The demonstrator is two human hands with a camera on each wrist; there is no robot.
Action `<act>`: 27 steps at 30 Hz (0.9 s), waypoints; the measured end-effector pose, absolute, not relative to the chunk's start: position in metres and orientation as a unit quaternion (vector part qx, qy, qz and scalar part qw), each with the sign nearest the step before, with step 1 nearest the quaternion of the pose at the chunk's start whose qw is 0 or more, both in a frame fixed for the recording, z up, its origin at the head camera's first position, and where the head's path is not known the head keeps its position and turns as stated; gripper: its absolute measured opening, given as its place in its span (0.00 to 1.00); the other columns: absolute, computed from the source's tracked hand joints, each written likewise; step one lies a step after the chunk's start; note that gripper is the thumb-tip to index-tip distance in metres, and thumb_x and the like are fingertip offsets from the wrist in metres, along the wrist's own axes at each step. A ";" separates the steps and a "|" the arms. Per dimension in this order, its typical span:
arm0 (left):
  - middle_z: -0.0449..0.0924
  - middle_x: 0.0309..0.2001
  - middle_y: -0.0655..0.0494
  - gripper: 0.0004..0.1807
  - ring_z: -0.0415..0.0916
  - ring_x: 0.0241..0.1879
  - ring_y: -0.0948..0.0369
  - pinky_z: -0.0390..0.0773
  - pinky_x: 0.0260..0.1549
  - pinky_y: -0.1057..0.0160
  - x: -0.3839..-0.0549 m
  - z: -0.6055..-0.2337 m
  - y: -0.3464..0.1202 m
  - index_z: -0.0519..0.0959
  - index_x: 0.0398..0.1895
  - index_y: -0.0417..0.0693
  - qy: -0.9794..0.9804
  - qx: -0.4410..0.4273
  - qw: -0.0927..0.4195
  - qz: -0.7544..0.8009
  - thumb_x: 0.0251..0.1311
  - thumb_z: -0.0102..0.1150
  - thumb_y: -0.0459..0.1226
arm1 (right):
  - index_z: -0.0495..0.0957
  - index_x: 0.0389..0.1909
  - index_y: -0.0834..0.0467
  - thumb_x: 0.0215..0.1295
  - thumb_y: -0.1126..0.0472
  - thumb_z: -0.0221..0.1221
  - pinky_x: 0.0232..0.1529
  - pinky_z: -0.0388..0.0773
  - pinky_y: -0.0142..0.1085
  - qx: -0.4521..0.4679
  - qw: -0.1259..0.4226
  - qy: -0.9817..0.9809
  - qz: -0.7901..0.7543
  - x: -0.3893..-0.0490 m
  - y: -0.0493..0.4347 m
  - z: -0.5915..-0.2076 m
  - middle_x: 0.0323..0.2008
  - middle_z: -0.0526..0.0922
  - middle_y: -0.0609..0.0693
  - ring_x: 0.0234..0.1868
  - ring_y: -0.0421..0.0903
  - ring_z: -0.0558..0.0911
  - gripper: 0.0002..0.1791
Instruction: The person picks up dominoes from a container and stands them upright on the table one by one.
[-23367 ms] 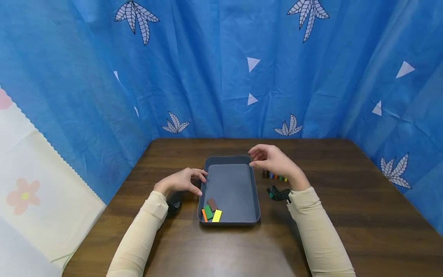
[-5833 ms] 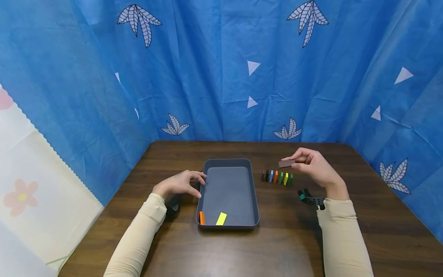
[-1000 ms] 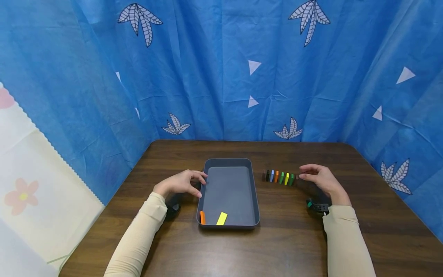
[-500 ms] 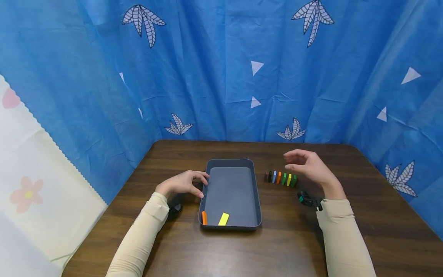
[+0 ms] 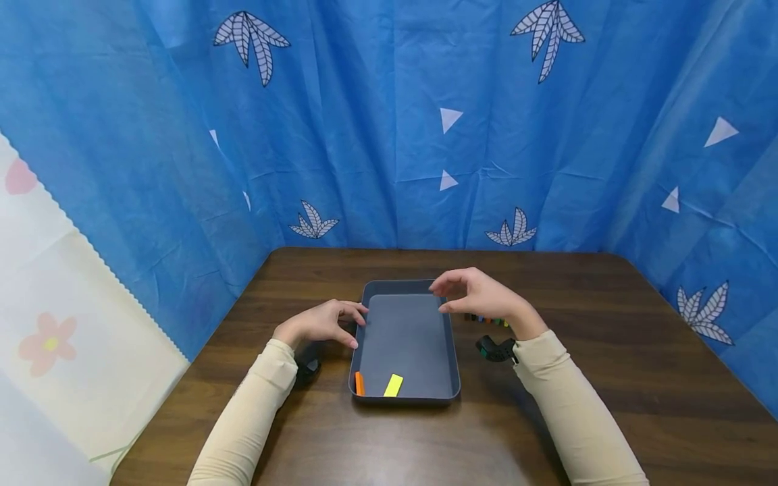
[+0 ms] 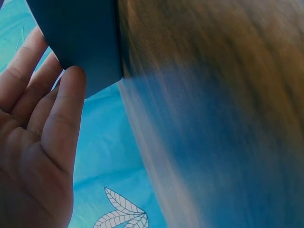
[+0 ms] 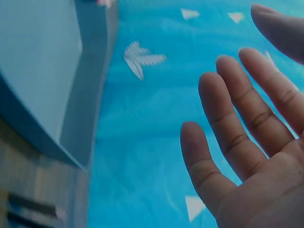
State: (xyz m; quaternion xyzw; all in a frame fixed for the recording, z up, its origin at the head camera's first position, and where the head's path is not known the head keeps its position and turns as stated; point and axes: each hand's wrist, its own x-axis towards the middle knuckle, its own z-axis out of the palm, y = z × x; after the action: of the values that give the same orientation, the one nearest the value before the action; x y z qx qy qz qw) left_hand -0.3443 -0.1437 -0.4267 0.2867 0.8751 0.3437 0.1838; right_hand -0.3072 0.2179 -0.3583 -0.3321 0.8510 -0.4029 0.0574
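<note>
A dark grey rectangular tray [image 5: 404,344] lies on the table, holding a yellow block [image 5: 393,385] and an orange block [image 5: 360,384] at its near end. My left hand [image 5: 321,322] rests at the tray's left rim, thumb and fingers spread along the side; in the left wrist view its fingertips meet the tray wall [image 6: 85,42]. My right hand [image 5: 480,295] hovers by the tray's far right rim, fingers parted and nothing between them. In the right wrist view the palm and fingers [image 7: 216,104] show bare beside the tray.
Right of the tray stands a row of small coloured blocks [image 5: 506,323], mostly hidden behind the right hand. The brown wooden table [image 5: 608,324] runs back to a blue patterned curtain [image 5: 365,135]. Each wrist wears a black camera band [image 5: 495,349].
Brown and green blocks have left the tray; the row has grown rightward. The right hand held a brown block, left it at the row's right end, then moved left to the tray. Left hand stayed.
</note>
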 end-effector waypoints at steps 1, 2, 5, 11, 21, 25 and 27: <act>0.70 0.71 0.51 0.20 0.67 0.70 0.45 0.71 0.66 0.45 -0.344 -0.427 -0.144 0.84 0.47 0.50 0.875 0.285 0.184 0.345 0.51 0.77 0.41 | 0.80 0.55 0.59 0.62 0.63 0.68 0.57 0.80 0.53 -0.339 0.065 0.849 -0.399 -0.307 0.212 -0.359 0.51 0.84 0.55 0.54 0.55 0.81 0.20; 0.70 0.71 0.50 0.20 0.67 0.70 0.45 0.72 0.66 0.45 -0.345 -0.427 -0.144 0.84 0.48 0.50 0.875 0.285 0.183 0.345 0.52 0.77 0.42 | 0.80 0.54 0.59 0.62 0.63 0.68 0.57 0.80 0.53 -0.347 0.073 0.848 -0.394 -0.308 0.206 -0.360 0.51 0.84 0.55 0.53 0.54 0.81 0.20; 0.70 0.71 0.49 0.20 0.66 0.71 0.44 0.71 0.66 0.45 -0.345 -0.426 -0.144 0.84 0.48 0.49 0.875 0.287 0.182 0.344 0.52 0.76 0.42 | 0.81 0.54 0.58 0.61 0.62 0.69 0.58 0.80 0.50 -0.370 0.094 0.844 -0.376 -0.309 0.190 -0.363 0.51 0.84 0.53 0.51 0.50 0.81 0.20; 0.70 0.71 0.48 0.21 0.66 0.70 0.43 0.71 0.66 0.44 -0.345 -0.426 -0.144 0.84 0.49 0.47 0.875 0.286 0.186 0.342 0.51 0.77 0.42 | 0.80 0.56 0.56 0.61 0.62 0.69 0.62 0.78 0.49 -0.407 0.140 0.831 -0.352 -0.309 0.163 -0.365 0.52 0.84 0.51 0.54 0.53 0.82 0.21; 0.69 0.71 0.50 0.22 0.66 0.71 0.45 0.72 0.66 0.45 -0.346 -0.427 -0.144 0.83 0.49 0.47 0.875 0.285 0.185 0.344 0.51 0.77 0.42 | 0.79 0.57 0.61 0.60 0.67 0.68 0.64 0.74 0.55 -0.448 0.240 0.804 -0.309 -0.312 0.128 -0.386 0.56 0.81 0.60 0.56 0.55 0.78 0.22; 0.69 0.71 0.48 0.22 0.66 0.71 0.44 0.71 0.66 0.44 -0.346 -0.427 -0.145 0.83 0.49 0.45 0.872 0.290 0.186 0.348 0.52 0.76 0.41 | 0.78 0.57 0.64 0.60 0.68 0.68 0.63 0.76 0.54 -0.449 0.274 0.794 -0.306 -0.315 0.122 -0.397 0.57 0.80 0.59 0.57 0.59 0.77 0.23; 0.70 0.71 0.48 0.22 0.66 0.71 0.44 0.71 0.66 0.44 -0.346 -0.427 -0.145 0.83 0.49 0.44 0.871 0.291 0.186 0.348 0.52 0.76 0.41 | 0.78 0.57 0.64 0.59 0.69 0.69 0.63 0.77 0.53 -0.452 0.285 0.789 -0.303 -0.316 0.121 -0.400 0.57 0.80 0.59 0.57 0.58 0.77 0.23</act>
State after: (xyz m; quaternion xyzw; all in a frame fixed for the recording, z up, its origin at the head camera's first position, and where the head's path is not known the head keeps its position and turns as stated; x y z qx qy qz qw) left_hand -0.3458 -0.1451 -0.4266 0.2912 0.8714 0.3484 0.1858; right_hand -0.3163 0.1212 -0.4001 -0.4516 0.7893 -0.3033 0.2846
